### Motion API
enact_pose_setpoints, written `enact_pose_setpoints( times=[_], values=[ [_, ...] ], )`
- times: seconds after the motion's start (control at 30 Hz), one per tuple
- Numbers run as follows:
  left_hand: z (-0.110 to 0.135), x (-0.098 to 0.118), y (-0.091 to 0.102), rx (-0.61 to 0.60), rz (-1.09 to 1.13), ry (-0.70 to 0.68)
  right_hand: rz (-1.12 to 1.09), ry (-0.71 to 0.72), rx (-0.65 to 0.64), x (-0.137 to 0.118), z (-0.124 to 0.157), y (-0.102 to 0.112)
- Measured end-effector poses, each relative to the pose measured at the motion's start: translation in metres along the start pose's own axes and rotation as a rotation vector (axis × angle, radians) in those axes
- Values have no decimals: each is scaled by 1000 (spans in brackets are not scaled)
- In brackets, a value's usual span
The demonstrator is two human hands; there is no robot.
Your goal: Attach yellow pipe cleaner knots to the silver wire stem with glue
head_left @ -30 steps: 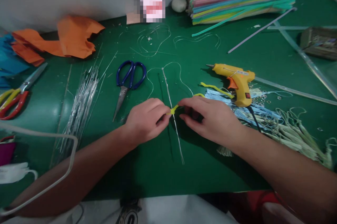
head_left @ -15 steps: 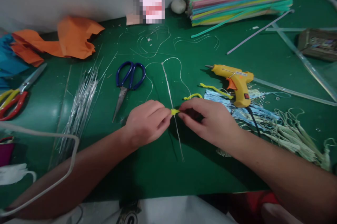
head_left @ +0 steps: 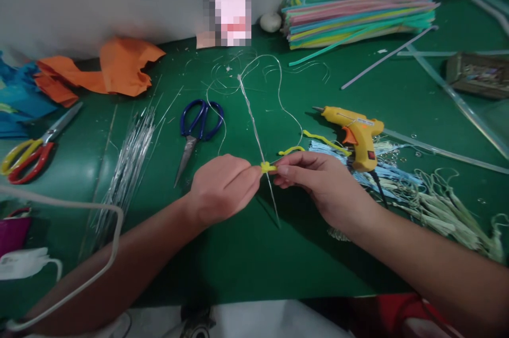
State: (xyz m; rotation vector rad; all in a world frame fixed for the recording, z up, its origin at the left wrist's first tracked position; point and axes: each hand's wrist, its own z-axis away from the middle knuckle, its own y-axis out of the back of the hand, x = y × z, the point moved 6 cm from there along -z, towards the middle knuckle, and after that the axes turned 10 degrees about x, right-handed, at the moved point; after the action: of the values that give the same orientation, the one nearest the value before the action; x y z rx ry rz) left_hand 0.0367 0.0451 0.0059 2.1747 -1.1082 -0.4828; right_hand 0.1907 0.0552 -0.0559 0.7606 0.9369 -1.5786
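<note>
A short yellow pipe cleaner (head_left: 267, 167) crosses a thin silvery wire stem (head_left: 252, 118), apparently wound or knotted around it. My left hand (head_left: 225, 187) is closed in a pinch at the pipe cleaner's left side. On the other side, my right hand (head_left: 324, 176) pinches its right end between thumb and fingers. The stem slants above the table, and clear thread trails in loops from its upper tip. Part of the pipe cleaner is hidden by my left fingers. Two loose yellow pipe cleaner pieces (head_left: 326, 143) lie just beyond my right hand.
Blue-handled scissors (head_left: 194, 129) and a bundle of silver wires (head_left: 131, 158) lie left. A yellow glue gun (head_left: 353, 129) rests by tassels (head_left: 445, 211) on the right. Coloured pipe cleaners (head_left: 361, 17) are stacked at the back. A white cable (head_left: 115, 242) passes over my left forearm.
My right fingers have closed in on the pipe cleaner's right end, and the hand has turned slightly. The stem's upper tip has moved up and left in view, while the whole view has shifted a little.
</note>
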Motion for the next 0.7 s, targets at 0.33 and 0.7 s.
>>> enact_pose_setpoints(
  times=[0.33,0.7],
  values=[
    [-5,4,6,35,23,-6,-70,-77,-93,6,-4,-4],
    [-5,-8,1,36,159,211,-116,123,-114,-4,-1,-6]
  ],
)
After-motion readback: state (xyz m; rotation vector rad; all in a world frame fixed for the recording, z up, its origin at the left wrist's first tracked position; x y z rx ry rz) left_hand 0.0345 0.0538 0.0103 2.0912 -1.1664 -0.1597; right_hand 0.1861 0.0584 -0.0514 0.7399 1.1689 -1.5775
